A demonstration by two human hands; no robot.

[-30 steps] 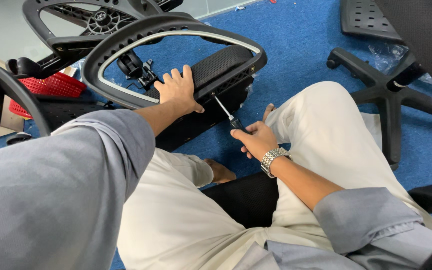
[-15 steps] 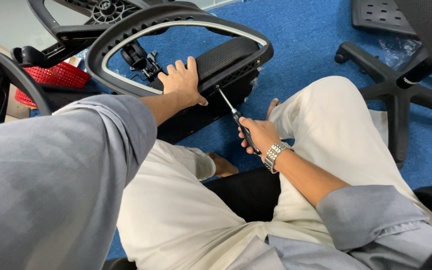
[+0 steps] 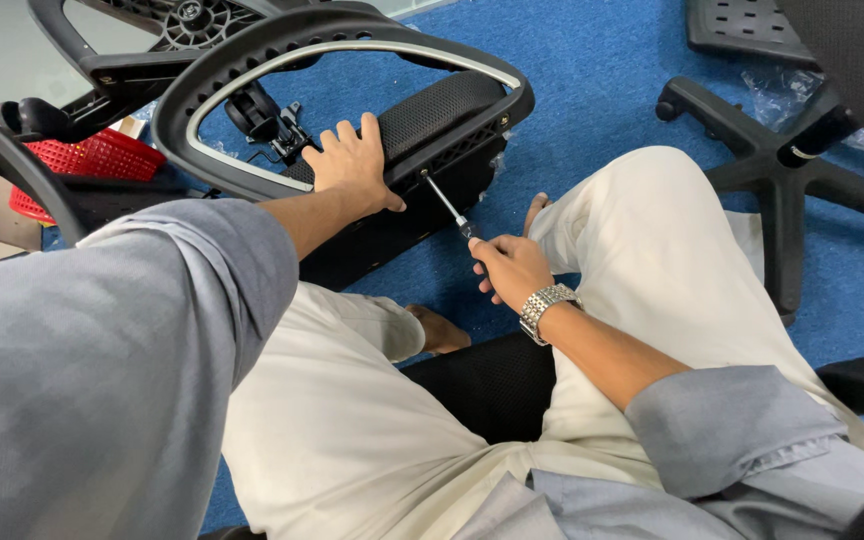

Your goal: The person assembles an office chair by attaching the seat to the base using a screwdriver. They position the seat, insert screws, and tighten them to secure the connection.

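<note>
The right hand (image 3: 508, 268) wraps its fingers around a screwdriver (image 3: 449, 211), whose tip touches the black chair seat (image 3: 422, 125). The left hand (image 3: 352, 165) lies flat on that seat with fingers spread, beside the curved chair frame (image 3: 252, 75) on the blue carpet (image 3: 592, 60).

The scene is seen from a single head-worn camera, tilted steeply down over the wearer's own lap and close to the arms. The left hand (image 3: 352, 165) is placed toward eleven o'clock, the right hand (image 3: 510, 268) near the frame's centre. The blue carpet (image 3: 592, 90) is taken in toward twelve o'clock. No second view is provided, so nothing is shared.
</note>
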